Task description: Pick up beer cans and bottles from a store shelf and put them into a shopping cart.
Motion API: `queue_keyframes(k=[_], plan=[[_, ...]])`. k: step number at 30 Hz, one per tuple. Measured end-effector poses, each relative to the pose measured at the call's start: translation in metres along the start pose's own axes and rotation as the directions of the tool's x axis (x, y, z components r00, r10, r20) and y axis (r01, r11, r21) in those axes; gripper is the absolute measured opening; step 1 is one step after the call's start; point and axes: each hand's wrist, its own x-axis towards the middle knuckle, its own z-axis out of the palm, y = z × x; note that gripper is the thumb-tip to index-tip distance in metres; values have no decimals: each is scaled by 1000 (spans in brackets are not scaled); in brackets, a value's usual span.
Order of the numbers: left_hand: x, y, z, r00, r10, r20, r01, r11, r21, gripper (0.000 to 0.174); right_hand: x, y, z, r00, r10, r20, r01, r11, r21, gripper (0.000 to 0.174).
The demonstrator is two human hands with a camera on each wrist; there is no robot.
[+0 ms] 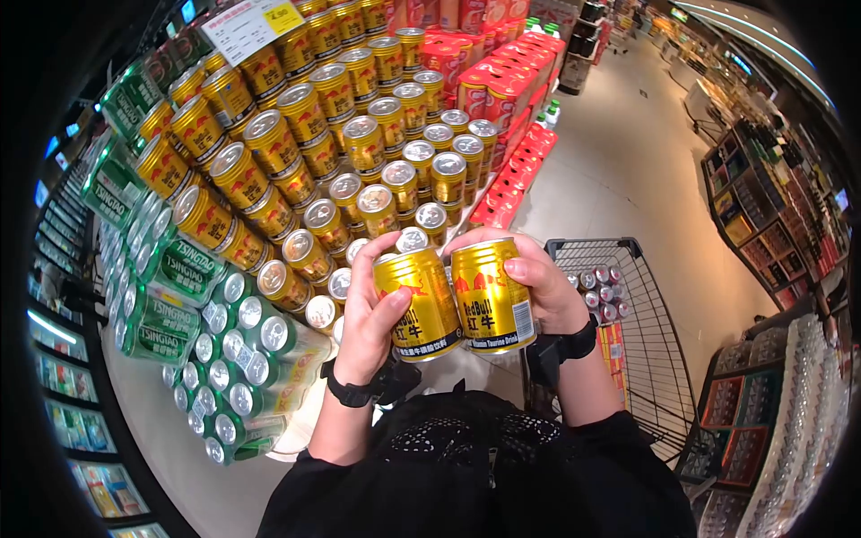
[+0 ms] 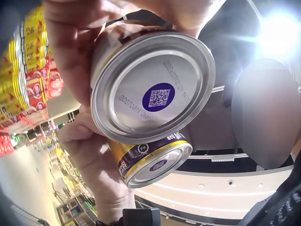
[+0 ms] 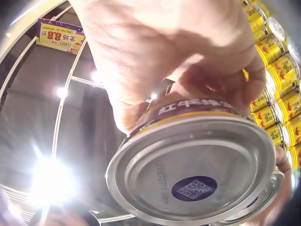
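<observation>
In the head view my left hand (image 1: 366,316) grips a gold Red Bull can (image 1: 425,314), thumb across its front. My right hand (image 1: 549,285) holds a second gold Red Bull can (image 1: 484,300), its thumb near the top rim. Both cans are side by side in front of my chest, labels facing me. The left wrist view shows the first can's silver base (image 2: 136,70) with a purple code circle and printed date; the other can (image 2: 160,165) appears below it. A similar base (image 3: 141,174) fills the lower right wrist view. Most fingers are hidden behind the cans.
Stacked gold cans (image 1: 363,143) rise just ahead, with a price sign (image 1: 251,29) above. Green Tsingtao packs (image 1: 175,269) stand left, red cartons (image 1: 507,85) beyond. A shopping cart (image 1: 659,314) with packed cans (image 1: 603,291) is at my right, beside the aisle floor (image 1: 628,143).
</observation>
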Motion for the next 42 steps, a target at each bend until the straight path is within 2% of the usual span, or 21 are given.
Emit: queue_keyframes(k=[1,4,9,12,13,16,17,18,20,21,24,27,28,29,31,32,33,36,37,40,42], plan=[[2,-1,7,999,-20,32,21,1000,-23,68,-9,-5,0,1000,19,-19,-19,1000,18,80],[11,-13,26,989,-72,131,83,993,-79,69,-37,-14,-1,990,-39,-138,49,996,71,80],[27,-42,66,939,-162,303,190,980,-66,71,-104,-34,-17,945,-77,-318,69,997,-38,83],[34,-68,98,895,-213,393,216,976,38,72,-158,-41,-31,856,-230,-463,101,953,-286,84],[36,-77,110,876,-225,428,218,974,64,73,-185,-40,-44,830,-229,-509,63,945,-322,81],[38,-119,151,823,-291,487,247,957,154,78,-256,-41,-54,675,-390,-626,92,886,-454,65],[40,-136,163,797,-314,516,222,947,232,80,-279,-43,-58,623,-395,-675,29,874,-484,64],[40,-164,174,807,-241,540,107,958,267,78,-302,-41,-63,560,-390,-731,-57,862,-503,64],[42,-214,193,764,-315,563,29,888,458,71,-342,-29,-77,424,-381,-822,-226,834,-503,64],[42,-230,207,732,-327,598,23,889,458,62,-357,-19,-83,334,-397,-855,-249,838,-486,66],[40,-295,234,652,-372,660,-141,796,588,66,-401,21,-114,194,-436,-879,-628,633,-452,68],[33,-356,252,542,-389,745,-329,717,614,70,-439,93,-158,124,-400,-908,-669,642,-374,70],[31,-370,258,507,-405,761,-367,698,615,72,-447,110,-167,106,-375,-921,-695,634,-338,70],[29,-378,265,465,-532,708,-349,625,698,73,-450,124,-173,87,-385,-919,-740,593,-318,67],[26,-405,270,418,-625,659,-411,516,751,78,-456,148,-184,76,-329,-941,-827,507,-244,68],[25,-421,272,398,-669,628,-445,458,769,81,-458,158,-189,68,-301,-951,-863,461,-207,69],[21,-441,267,387,-650,654,-492,454,742,78,-458,165,-191,65,-246,-967,-875,451,-174,69],[13,-482,258,309,-728,612,-548,390,740,77,-466,207,-209,90,-229,-969,-882,434,-185,76],[10,-491,256,271,-760,591,-583,359,729,77,-467,217,-213,118,-223,-968,-879,430,-206,67],[1,-506,249,220,-846,486,-626,259,735,77,-467,244,-216,171,-287,-942,-897,350,-270,57],[-4,-517,238,183,-853,489,-674,254,694,77,-467,260,-219,187,-280,-942,-875,389,-289,51]])
